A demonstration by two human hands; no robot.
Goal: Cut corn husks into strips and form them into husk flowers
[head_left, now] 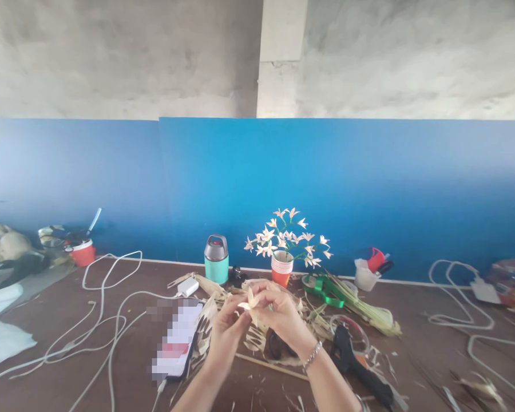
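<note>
My left hand [227, 327] and my right hand [284, 316] meet over the middle of the table. Between them is a small cream-coloured artificial flower [251, 305] with pointed petals, pinched by the fingers of both. A bracelet circles my right wrist. Behind the hands stands a stack of red and white paper cups [282, 268], which holds a spray of similar flowers [285, 236] on green stems. Dry husk pieces [206, 323] lie around and under my hands. To the right of my right forearm rests a black glue gun [360, 366].
A phone [180, 340] with a charging cable lies at left. Behind it are a turquoise flask [217, 266] and a white charger [187, 287]. Green ribbon [332, 293] and a bundle of stalks [369, 309] lie at right, near a plastic cup [364, 276]. A blue partition [326, 171] borders the table.
</note>
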